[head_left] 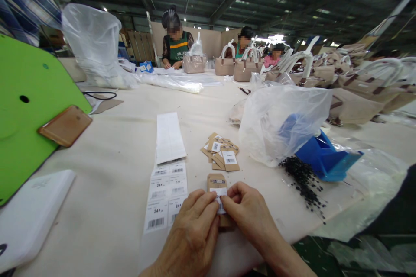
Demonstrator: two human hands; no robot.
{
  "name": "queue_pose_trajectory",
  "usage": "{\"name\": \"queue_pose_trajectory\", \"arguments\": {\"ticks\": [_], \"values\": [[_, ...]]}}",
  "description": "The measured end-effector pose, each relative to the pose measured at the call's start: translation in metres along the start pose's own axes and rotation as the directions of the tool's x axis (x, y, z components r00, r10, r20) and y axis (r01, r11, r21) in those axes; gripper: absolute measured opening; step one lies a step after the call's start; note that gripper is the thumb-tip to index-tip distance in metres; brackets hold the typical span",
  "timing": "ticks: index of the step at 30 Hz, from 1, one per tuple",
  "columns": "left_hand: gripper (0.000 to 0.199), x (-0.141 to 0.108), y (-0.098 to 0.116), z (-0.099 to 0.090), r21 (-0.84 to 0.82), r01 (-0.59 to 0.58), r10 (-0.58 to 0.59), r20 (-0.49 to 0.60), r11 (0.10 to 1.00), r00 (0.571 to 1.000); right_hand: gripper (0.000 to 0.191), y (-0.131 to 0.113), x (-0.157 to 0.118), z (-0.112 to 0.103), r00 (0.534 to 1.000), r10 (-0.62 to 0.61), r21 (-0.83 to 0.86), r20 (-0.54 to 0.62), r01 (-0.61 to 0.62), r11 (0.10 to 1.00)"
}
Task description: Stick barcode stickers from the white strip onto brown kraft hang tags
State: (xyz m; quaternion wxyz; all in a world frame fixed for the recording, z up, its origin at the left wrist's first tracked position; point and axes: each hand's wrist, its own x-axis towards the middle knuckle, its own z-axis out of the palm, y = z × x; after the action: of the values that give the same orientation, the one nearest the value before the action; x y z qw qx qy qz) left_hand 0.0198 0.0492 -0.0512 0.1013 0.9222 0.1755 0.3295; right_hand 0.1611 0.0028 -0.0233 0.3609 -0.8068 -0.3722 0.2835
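While both hands pinch a white barcode sticker (219, 194) onto the brown hang tag (217, 181) at six o'clock, left hand (191, 229) and right hand (251, 212) crowd it; uneven pressure could skew or crease the label, and a sleeve could scatter the black fasteners (303, 179) at four o'clock.

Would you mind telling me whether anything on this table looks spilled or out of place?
Yes: small black pieces lie scattered loose on the table beside the tipped blue bin, as if spilled. The hang tags sit in a loose, uneven pile.
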Motion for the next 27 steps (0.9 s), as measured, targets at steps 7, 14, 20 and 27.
{"name": "queue_pose_trajectory", "arguments": {"ticks": [7, 14, 20, 27], "values": [[0.026, -0.001, 0.0, 0.0, 0.008, 0.005, -0.005, 0.016, 1.0, 1.0, 0.021, 0.001, 0.005, -0.008, 0.999, 0.036, -0.089, 0.012, -0.034, 0.995], [0.028, -0.003, -0.001, 0.001, 0.018, 0.004, -0.004, 0.011, 1.0, 1.0, 0.009, 0.028, -0.007, 0.006, 0.862, -0.476, -0.137, -0.177, 0.457, 0.879], [0.029, -0.001, 0.001, 0.0, -0.002, 0.014, -0.014, 0.055, 1.0, 0.998, 0.03, 0.046, -0.018, 0.013, 0.559, -0.826, -0.483, -0.079, 0.703, 0.522], [0.025, -0.002, 0.003, 0.001, 0.093, 0.022, -0.026, 0.046, 0.995, 0.999, 0.037, 0.045, -0.018, 0.012, 0.592, -0.805, -0.648, -0.047, 0.595, 0.475]]}}
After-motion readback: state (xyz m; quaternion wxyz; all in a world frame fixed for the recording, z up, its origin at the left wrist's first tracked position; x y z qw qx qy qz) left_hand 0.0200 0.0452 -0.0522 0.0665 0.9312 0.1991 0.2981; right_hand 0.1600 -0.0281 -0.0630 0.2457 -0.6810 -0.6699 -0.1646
